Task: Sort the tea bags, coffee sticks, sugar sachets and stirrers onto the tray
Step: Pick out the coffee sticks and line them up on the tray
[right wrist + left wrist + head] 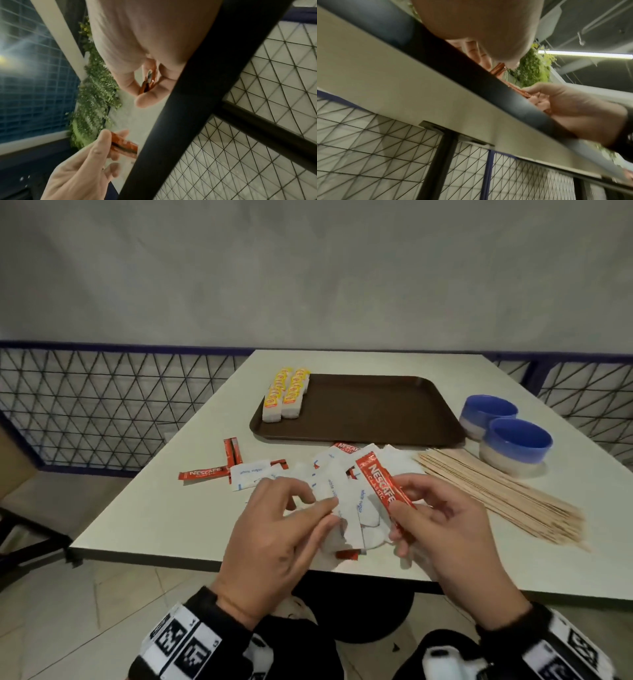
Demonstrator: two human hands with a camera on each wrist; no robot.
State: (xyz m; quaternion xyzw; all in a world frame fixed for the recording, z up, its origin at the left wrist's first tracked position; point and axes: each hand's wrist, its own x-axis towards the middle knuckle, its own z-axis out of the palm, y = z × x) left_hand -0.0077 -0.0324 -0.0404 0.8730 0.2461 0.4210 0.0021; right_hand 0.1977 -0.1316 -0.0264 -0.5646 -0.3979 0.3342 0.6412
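Note:
My right hand [400, 505] pinches one red coffee stick [380, 484] above the near table edge; the right wrist view shows that stick [149, 79] end-on between thumb and fingers. My left hand [329, 508] hovers over the pile of white sugar sachets [346, 501] and grips a few red coffee sticks [123, 147], mostly hidden under it in the head view. More coffee sticks [202, 474] lie loose at the left. Two rows of tea bags [286, 395] stand at the left end of the brown tray [376, 412]. Wooden stirrers [496, 491] lie heaped at the right.
Two blue bowls [513, 446] stand right of the tray, behind the stirrers. The table [171, 508] is white, with its near edge just under my hands. A wire mesh fence [102, 405] runs behind and to the left.

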